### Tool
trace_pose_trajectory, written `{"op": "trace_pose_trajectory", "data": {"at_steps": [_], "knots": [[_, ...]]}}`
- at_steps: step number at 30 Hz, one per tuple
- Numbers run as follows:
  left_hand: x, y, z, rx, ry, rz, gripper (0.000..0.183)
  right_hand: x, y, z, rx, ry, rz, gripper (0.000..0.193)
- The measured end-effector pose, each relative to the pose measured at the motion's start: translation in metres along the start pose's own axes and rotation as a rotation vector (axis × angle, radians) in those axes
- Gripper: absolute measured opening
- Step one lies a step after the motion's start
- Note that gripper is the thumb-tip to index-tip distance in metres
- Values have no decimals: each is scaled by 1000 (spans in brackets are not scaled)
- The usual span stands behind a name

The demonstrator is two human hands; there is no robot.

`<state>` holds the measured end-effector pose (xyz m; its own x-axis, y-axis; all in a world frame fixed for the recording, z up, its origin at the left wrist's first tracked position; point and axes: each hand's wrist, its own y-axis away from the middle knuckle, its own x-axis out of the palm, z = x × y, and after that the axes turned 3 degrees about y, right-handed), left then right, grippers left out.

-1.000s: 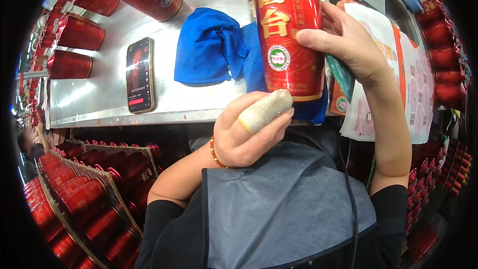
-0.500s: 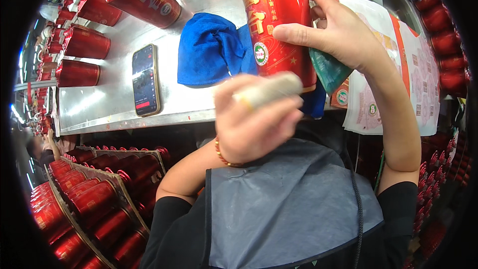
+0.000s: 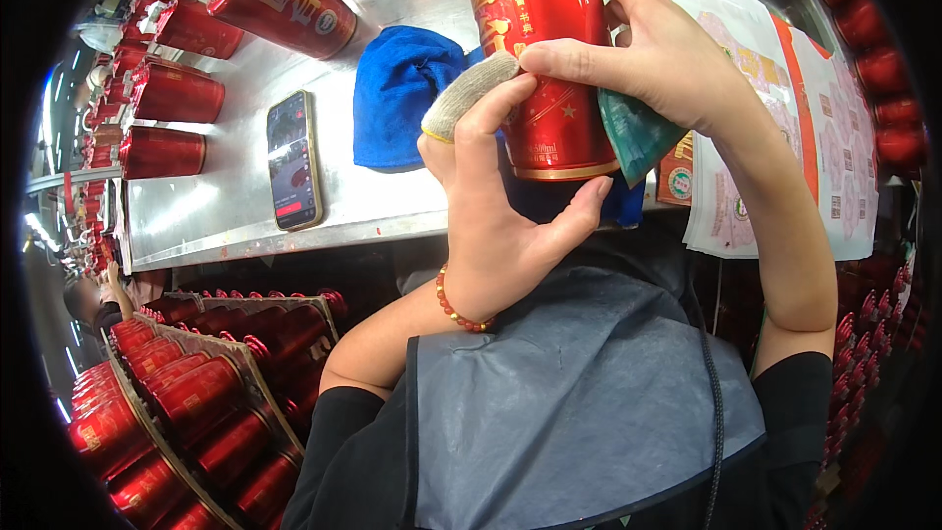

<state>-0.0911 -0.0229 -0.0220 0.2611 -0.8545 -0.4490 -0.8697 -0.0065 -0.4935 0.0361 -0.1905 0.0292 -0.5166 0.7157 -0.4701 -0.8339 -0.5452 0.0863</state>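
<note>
Left hand: the left hand [image 3: 491, 221] is spread, thumb clear of the fingers; the off-white knitted sleeve [image 3: 466, 98] on a finger reaches the bottle's face, beside the right thumb tip.
Right hand: the right hand [image 3: 677, 69] clasps the bottle's right side, thumb across the front; whether the thumb pinches anything cannot be told.
Red bottle: the glossy red cylindrical bottle [image 3: 564, 132] with gold trim is at upper centre of the frame, its top cut off.
Handling: probably rigid, fairly heavy, slippery and breakable; material uncertain.
Hold points: support the smooth side wall and lower rim; avoid pressing the gold print.
Below palm: dark green translucent pouch [image 3: 638, 137], contact unclear.
Left of bottle: crumpled blue cloth [image 3: 397, 103], soft.
</note>
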Motion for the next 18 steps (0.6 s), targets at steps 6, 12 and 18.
{"op": "trace_pose_trajectory", "data": {"at_steps": [6, 12, 18], "knots": [[-4, 10, 10, 226, -182, -37, 68, -3, 0, -12, 16, -17, 0, 98], [-16, 15, 10, 569, -328, -22, 33, -20, -19, -38, 165, -434, 43, 59], [-24, 15, 11, 597, -339, 67, 36, -11, -49, -63, 16, -626, 152, 62]]}}
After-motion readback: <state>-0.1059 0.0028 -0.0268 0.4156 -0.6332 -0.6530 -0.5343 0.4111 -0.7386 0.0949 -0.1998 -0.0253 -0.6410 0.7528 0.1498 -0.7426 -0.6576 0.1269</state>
